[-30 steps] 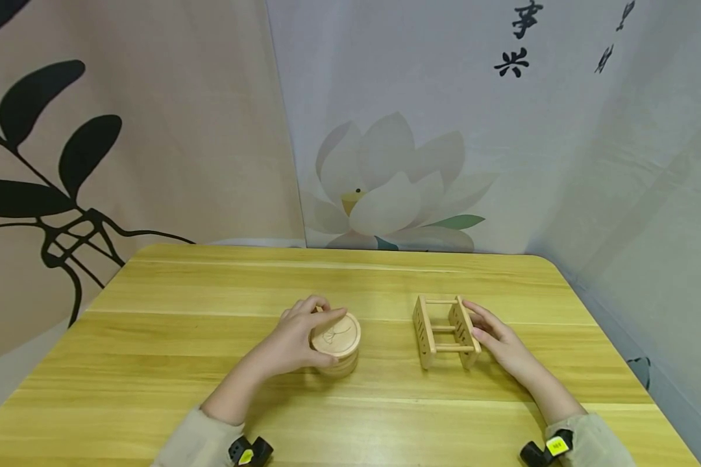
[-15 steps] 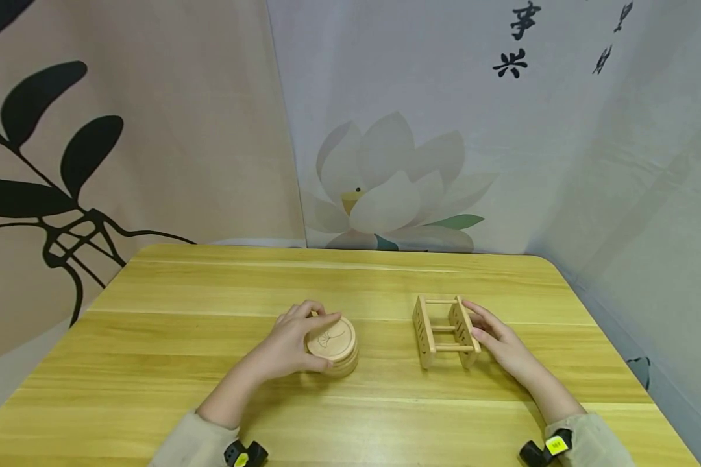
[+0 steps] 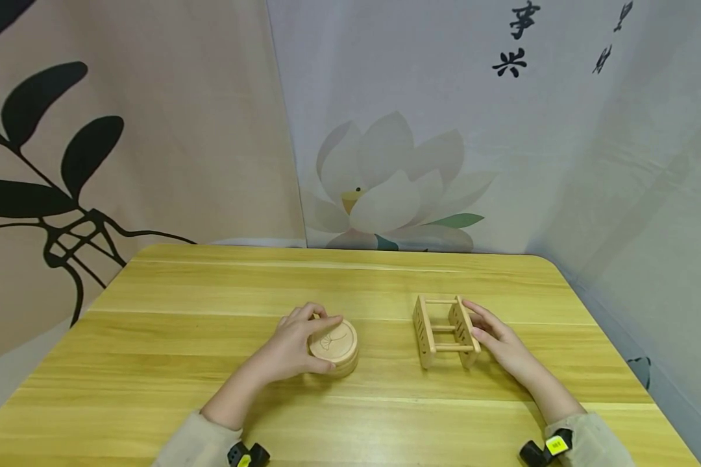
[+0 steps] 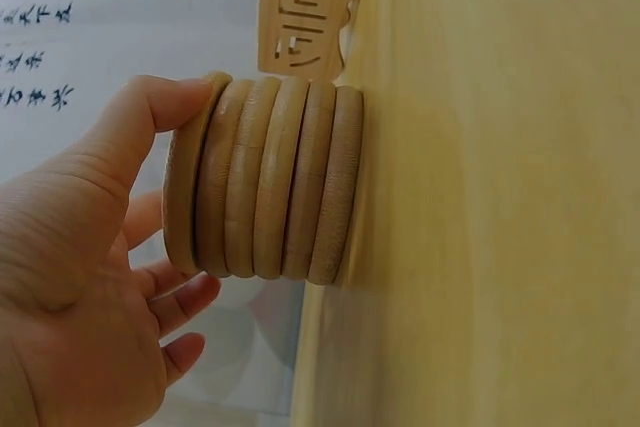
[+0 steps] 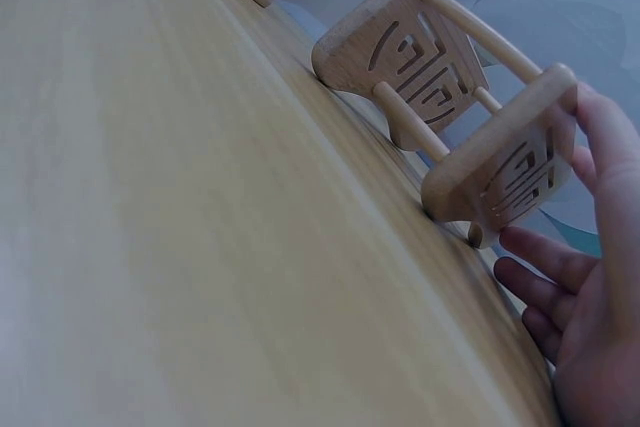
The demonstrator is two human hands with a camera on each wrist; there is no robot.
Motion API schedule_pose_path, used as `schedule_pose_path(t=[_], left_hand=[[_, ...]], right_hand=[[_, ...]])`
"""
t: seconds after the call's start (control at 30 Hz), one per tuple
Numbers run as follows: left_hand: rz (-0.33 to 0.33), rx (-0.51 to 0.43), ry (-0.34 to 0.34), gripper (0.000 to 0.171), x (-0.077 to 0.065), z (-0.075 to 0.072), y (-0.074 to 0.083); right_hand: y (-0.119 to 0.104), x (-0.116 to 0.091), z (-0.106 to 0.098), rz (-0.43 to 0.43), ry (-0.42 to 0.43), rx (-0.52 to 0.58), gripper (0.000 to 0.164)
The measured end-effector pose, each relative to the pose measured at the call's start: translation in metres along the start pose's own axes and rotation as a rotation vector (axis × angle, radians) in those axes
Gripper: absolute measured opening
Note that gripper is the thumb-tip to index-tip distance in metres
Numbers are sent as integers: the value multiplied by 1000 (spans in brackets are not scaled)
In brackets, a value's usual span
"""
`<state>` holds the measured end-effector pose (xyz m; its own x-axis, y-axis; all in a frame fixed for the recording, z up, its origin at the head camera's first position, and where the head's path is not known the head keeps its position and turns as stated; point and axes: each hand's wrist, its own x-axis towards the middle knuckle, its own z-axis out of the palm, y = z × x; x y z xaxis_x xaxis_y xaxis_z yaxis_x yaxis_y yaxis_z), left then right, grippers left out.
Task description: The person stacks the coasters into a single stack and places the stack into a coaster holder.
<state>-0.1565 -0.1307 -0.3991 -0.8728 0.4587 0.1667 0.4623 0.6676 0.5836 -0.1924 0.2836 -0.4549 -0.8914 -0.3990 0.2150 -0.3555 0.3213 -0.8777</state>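
In the head view a stack of several round wooden coasters (image 3: 343, 370) stands on the table, left of a small wooden rack (image 3: 442, 348). My left hand (image 3: 296, 344) grips the top coaster (image 3: 334, 342), which carries an engraved line drawing, thumb and fingers around its rim. In the left wrist view this top coaster (image 4: 185, 187) leans slightly away from those beneath. My right hand (image 3: 504, 347) holds the rack's right side panel (image 5: 510, 167), thumb and finger at its edges. Slots are cut through both side panels, and thin rods join them.
The wooden table (image 3: 350, 421) ends at a far edge in front of a fabric backdrop (image 3: 198, 130) printed with leaves, a lotus and characters. Each wrist carries a small black camera (image 3: 248, 455).
My left hand has shifted slightly left and toward me with the top coaster, bringing it more squarely over the stack. The right hand and the rack have stayed still.
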Motion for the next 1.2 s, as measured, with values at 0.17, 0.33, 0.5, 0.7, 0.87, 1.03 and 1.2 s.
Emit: schedule_pose_path(t=[0.17, 0.33, 0.5, 0.7, 0.87, 1.03, 1.2], left_hand=[[-16, -1, -3, 79, -1, 2, 1], [-24, -6, -4, 79, -1, 2, 0], [-36, -15, -5, 79, -2, 2, 1], [-46, -20, -5, 79, -3, 2, 1], [-58, -29, -7, 80, -4, 2, 0], [-69, -55, -6, 84, -5, 2, -2], [-66, -91, -2, 88, -5, 0, -3]], right_hand=[[1, 0, 0, -21, 0, -2, 50], [2, 1, 0, -33, 3, -2, 50], [1, 1, 0, -17, 5, 1, 50], [1, 0, 0, -22, 5, -4, 50], [1, 0, 0, -30, 16, -15, 50], [-3, -1, 1, -20, 53, -52, 49], [-10, -1, 2, -52, 103, -77, 49]])
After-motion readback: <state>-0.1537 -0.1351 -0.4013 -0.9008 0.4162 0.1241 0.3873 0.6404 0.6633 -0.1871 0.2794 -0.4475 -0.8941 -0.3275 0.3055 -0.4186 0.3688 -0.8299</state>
